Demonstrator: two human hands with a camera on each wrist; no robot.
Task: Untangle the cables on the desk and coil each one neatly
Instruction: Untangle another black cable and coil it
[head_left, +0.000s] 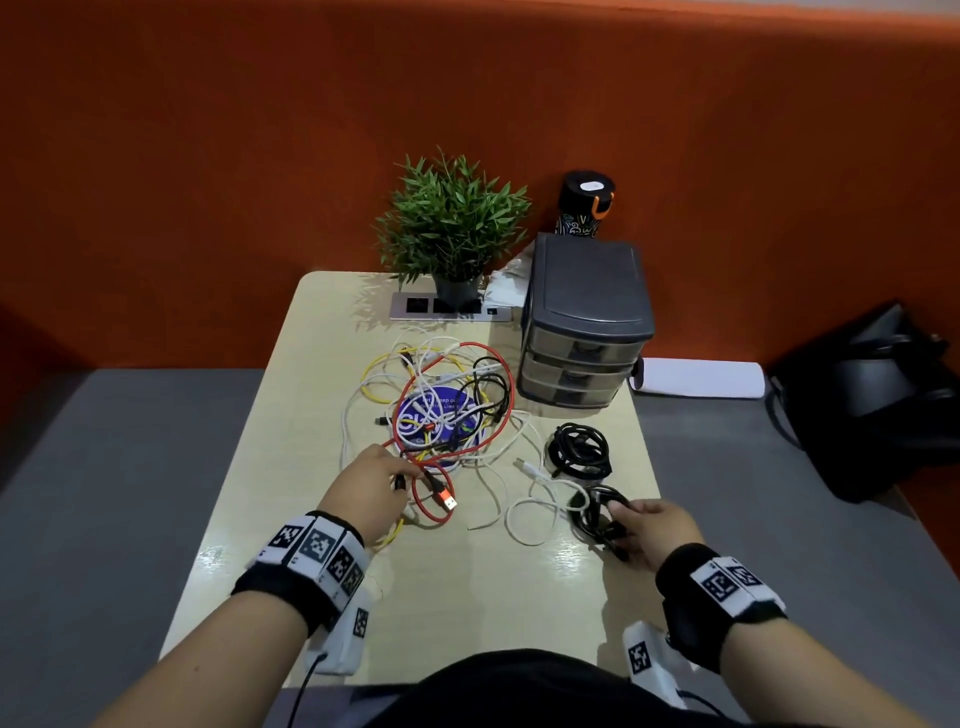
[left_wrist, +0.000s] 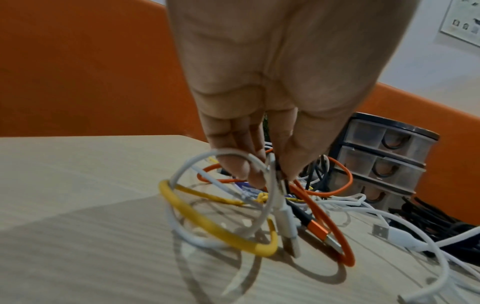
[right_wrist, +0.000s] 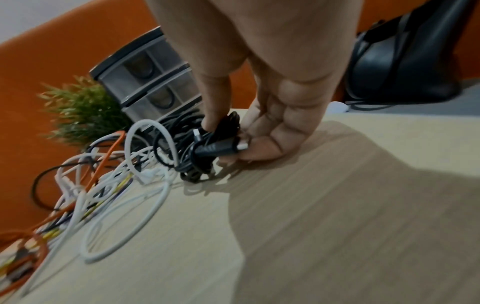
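Pinching tangled cables (left_wrist: 279, 193) — left hand (head_left: 370, 486); gripping one of two black coils (head_left: 597, 512) — right hand (head_left: 655, 531).

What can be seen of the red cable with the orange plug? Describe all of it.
The red cable is a thick, smooth, rubbery-looking cord that looks orange-red in the wrist views. It runs in wide loops over the blue round sticker, woven among white, yellow and black cables, uncoiled. Its near end carries an orange metallic plug with a silver USB tip, beside a small loop. The left hand pinches a bunch of cables including it, just behind the plug.
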